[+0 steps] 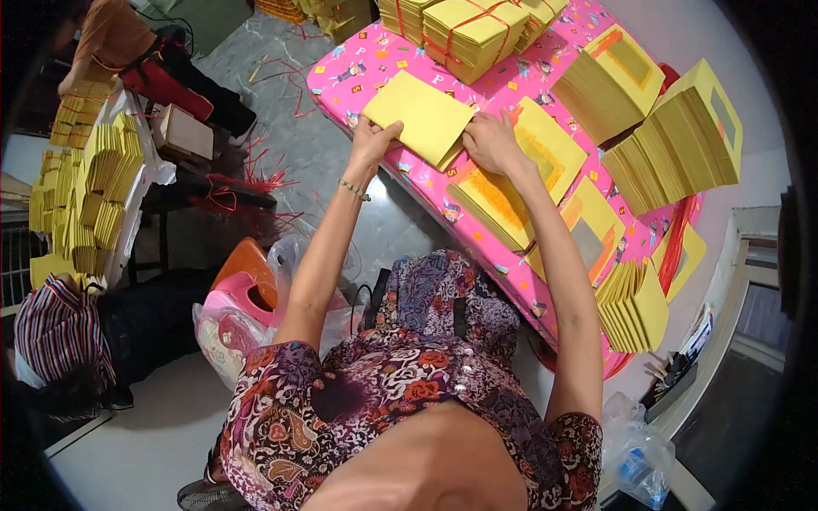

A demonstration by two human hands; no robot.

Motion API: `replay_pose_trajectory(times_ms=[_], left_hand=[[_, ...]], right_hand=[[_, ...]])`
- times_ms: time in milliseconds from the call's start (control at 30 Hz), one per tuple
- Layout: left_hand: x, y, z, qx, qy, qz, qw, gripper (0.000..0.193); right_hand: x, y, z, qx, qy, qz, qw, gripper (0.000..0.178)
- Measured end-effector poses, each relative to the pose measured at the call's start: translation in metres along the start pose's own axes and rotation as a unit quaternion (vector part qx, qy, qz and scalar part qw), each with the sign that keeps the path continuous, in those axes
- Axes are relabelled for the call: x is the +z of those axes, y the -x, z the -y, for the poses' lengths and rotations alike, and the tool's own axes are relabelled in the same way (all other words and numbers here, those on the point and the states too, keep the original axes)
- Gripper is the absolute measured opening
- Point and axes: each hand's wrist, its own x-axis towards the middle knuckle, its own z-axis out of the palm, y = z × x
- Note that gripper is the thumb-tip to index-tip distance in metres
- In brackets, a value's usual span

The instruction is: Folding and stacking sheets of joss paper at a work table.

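Note:
A folded stack of yellow paper [420, 115] lies near the edge of the pink table, between my two hands. My left hand [373, 143] grips its left corner, thumb on top and fingers underneath. At the opposite side, my right hand [492, 143] is closed on the stack's right edge with curled fingers; its fingertips are partly hidden. Just right of that hand lies a pile of yellow sheets [554, 152] with an orange patterned square. Closer to me is another yellow pile [492, 204] with orange markings, partly under my right forearm.
The pink printed tablecloth [349, 77] bears tied yellow bundles [475, 38] at the back and tall paper stacks [682, 140] at right. Red strings [676, 243] hang beside them. A pink plastic item [243, 298] stands left of me. Two people work near a left table of yellow bundles [94, 192].

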Motion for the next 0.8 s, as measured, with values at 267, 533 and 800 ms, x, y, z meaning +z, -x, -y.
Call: replay_pose_trajectory(times_ms=[267,533,800], left_hand=[[0.002,-0.001,0.0,-0.003,-0.025,0.019,0.999,0.049],[-0.001,-0.004,0.0,0.004,-0.069,0.034,0.997,0.049],[0.002,-0.001,0.0,0.017,-0.058,0.06,0.996,0.047]], right_hand=[[-0.003,0.0,-0.002,0.058,-0.017,-0.082,0.995,0.026],[-0.005,-0.002,0.009,0.103,-0.05,-0.237,0.965,0.023],[-0.003,-0.005,0.032,0.042,-0.041,-0.106,0.993,0.031]])
